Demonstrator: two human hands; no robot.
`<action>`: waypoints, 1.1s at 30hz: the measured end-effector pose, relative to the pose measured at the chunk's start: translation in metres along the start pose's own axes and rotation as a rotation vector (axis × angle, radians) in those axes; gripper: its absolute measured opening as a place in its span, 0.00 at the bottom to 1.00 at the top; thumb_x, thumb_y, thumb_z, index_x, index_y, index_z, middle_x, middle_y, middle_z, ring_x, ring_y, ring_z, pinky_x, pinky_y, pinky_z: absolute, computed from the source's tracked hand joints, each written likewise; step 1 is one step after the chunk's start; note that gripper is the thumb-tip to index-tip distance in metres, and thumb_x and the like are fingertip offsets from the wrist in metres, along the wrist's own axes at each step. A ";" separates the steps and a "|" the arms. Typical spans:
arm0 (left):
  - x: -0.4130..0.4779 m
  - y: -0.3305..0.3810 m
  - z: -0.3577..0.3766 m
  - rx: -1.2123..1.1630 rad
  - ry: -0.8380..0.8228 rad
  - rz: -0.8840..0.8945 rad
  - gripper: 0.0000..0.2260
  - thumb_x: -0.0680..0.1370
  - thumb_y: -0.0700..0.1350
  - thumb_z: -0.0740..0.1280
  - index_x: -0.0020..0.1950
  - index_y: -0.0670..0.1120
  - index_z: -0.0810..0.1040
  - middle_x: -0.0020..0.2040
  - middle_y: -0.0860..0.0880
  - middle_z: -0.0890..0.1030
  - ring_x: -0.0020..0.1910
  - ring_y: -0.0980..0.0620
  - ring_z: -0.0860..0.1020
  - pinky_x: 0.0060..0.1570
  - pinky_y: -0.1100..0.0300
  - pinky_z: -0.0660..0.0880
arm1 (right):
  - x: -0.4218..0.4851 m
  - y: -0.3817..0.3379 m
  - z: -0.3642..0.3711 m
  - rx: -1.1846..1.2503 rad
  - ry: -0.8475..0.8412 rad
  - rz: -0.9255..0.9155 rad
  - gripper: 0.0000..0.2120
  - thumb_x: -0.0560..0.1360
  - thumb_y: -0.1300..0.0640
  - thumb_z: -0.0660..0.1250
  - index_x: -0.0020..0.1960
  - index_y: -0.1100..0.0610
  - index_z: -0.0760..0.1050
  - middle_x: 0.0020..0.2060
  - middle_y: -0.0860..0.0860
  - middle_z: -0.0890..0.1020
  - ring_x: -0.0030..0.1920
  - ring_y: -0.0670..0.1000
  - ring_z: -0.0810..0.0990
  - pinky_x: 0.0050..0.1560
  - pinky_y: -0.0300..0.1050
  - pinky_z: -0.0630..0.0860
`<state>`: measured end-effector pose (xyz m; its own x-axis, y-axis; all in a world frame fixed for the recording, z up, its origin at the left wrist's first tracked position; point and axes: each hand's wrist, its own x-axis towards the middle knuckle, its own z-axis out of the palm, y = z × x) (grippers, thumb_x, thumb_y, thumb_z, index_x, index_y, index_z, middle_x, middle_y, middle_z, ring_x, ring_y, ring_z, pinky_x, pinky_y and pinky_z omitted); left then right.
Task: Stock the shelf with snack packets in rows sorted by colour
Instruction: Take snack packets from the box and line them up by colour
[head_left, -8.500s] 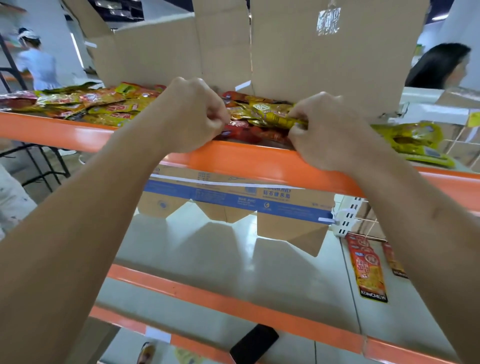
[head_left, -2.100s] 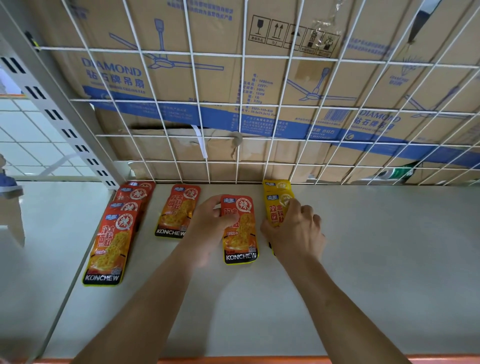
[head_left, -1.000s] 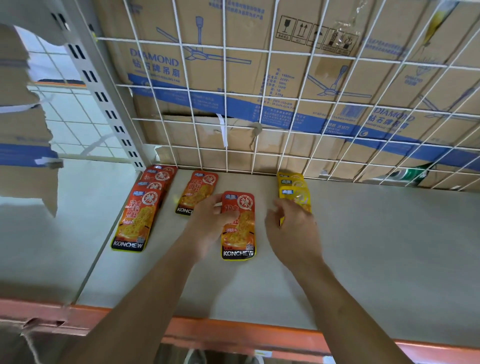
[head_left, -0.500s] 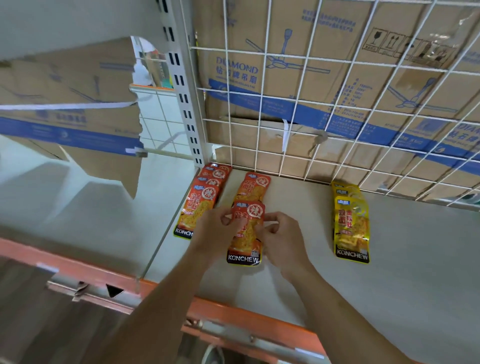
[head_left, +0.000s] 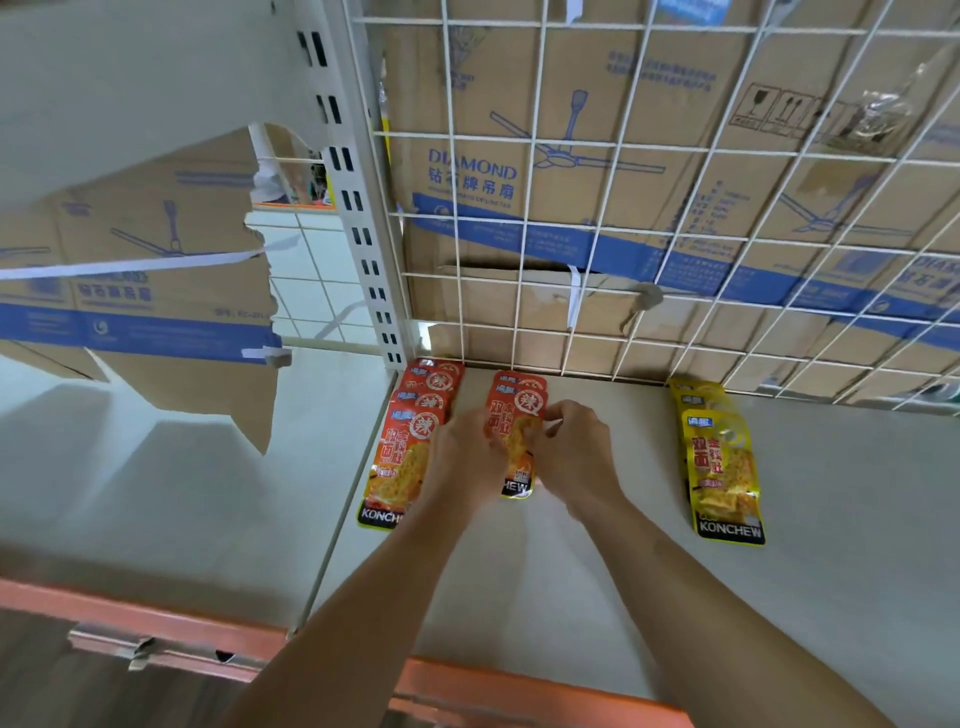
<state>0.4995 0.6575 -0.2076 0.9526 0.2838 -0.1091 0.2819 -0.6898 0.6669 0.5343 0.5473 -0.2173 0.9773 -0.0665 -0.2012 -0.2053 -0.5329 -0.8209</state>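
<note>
On the grey shelf board (head_left: 571, 582) lie three rows of snack packets. At the left is a row of several overlapping red packets (head_left: 410, 441). The middle row holds two red packets, and both my hands are on its front red packet (head_left: 514, 415). My left hand (head_left: 467, 457) pinches that packet's left edge, and my right hand (head_left: 574, 452) pinches its right edge. To the right, two yellow packets (head_left: 722, 462) lie overlapped, apart from both hands.
A white wire grid (head_left: 623, 218) backs the shelf, with cardboard fan boxes (head_left: 519, 171) behind it. A slotted white upright (head_left: 358, 218) stands at the left. Torn cardboard (head_left: 140, 291) hangs over the neighbouring bay. The orange front rail (head_left: 519, 691) runs below my arms.
My right hand left the yellow packets and joined the left on the red packet. Together they slid that packet back onto the second red row. The view shifted right and closer.
</note>
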 end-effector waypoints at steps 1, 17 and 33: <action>0.002 0.000 0.001 0.007 -0.005 -0.004 0.11 0.80 0.40 0.61 0.61 0.41 0.76 0.47 0.47 0.79 0.43 0.51 0.78 0.36 0.63 0.72 | 0.001 -0.001 0.001 -0.027 0.007 -0.006 0.06 0.76 0.57 0.66 0.51 0.57 0.77 0.45 0.54 0.82 0.44 0.54 0.81 0.44 0.49 0.81; 0.018 0.006 0.004 0.012 0.004 -0.030 0.10 0.80 0.39 0.61 0.58 0.40 0.79 0.37 0.53 0.73 0.34 0.57 0.75 0.30 0.65 0.72 | 0.018 -0.007 0.003 -0.158 -0.004 -0.008 0.10 0.75 0.58 0.64 0.52 0.61 0.80 0.45 0.56 0.83 0.40 0.54 0.79 0.38 0.42 0.75; 0.017 0.006 0.006 0.079 0.022 0.018 0.09 0.80 0.38 0.62 0.56 0.40 0.79 0.45 0.45 0.82 0.38 0.50 0.79 0.36 0.59 0.77 | 0.011 -0.010 -0.008 -0.175 -0.070 -0.043 0.07 0.77 0.58 0.63 0.47 0.61 0.78 0.36 0.51 0.78 0.36 0.50 0.76 0.29 0.36 0.66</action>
<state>0.5179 0.6544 -0.2095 0.9552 0.2849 -0.0806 0.2736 -0.7453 0.6081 0.5472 0.5455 -0.2072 0.9777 0.0150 -0.2093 -0.1449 -0.6731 -0.7253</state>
